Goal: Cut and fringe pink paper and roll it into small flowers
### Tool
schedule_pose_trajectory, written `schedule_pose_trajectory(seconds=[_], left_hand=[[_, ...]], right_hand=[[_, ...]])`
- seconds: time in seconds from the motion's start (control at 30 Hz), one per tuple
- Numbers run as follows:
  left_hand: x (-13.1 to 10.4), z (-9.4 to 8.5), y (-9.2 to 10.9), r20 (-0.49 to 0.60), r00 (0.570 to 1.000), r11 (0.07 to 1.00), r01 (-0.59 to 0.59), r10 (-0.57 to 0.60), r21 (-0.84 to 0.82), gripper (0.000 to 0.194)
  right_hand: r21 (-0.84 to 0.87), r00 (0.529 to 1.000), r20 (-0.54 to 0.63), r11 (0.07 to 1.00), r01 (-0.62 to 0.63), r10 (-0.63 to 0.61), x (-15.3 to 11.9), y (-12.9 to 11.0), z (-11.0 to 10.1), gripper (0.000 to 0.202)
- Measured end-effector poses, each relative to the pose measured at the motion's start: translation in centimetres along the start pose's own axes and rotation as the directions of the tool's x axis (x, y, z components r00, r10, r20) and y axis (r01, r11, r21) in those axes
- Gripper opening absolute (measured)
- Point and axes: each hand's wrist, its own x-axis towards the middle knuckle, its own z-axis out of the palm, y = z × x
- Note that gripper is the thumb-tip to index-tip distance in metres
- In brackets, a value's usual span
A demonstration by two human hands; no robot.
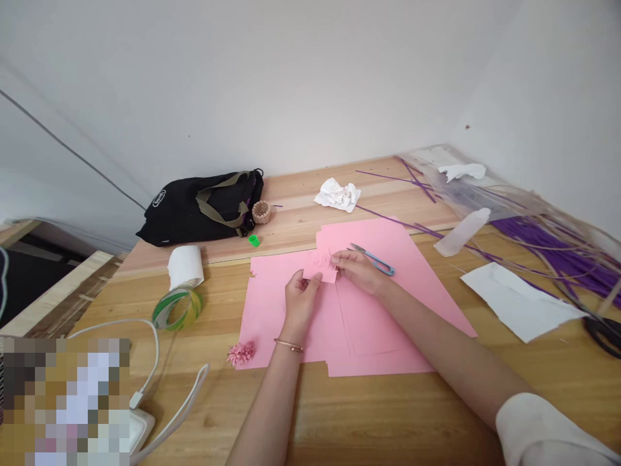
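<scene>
A small piece of pink paper (326,272) with cut slits along its upper edge is held up over larger pink sheets. My left hand (301,294) pinches its lower left part, thumb on top. At its right edge, my right hand (358,268) has its fingertips closed on the same piece. Just beyond my right hand, blue-handled thread snips (381,262) lie on the pink sheets (407,304). A fringed pink paper flower (241,353) rests at the sheets' lower left corner.
Left stand a paper roll (187,266), a tape roll (177,309) and a white charger (140,427) with cable. A black bag (194,207), small woven basket (261,212) and green cap (254,240) sit behind. Crumpled tissue (338,195), purple strips (538,252) and scissors (601,333) lie farther right.
</scene>
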Motion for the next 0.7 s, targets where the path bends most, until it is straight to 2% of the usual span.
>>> schedule_pose_trajectory(seconds=[0.7], left_hand=[[0.04,0.06,-0.11,0.007,1.0,1.0,-0.008,0.008,-0.017,0.025]], right_hand=[[0.008,0.999,-0.023,1.0,0.03,-0.029,0.27,0.46,-0.08,0.033]])
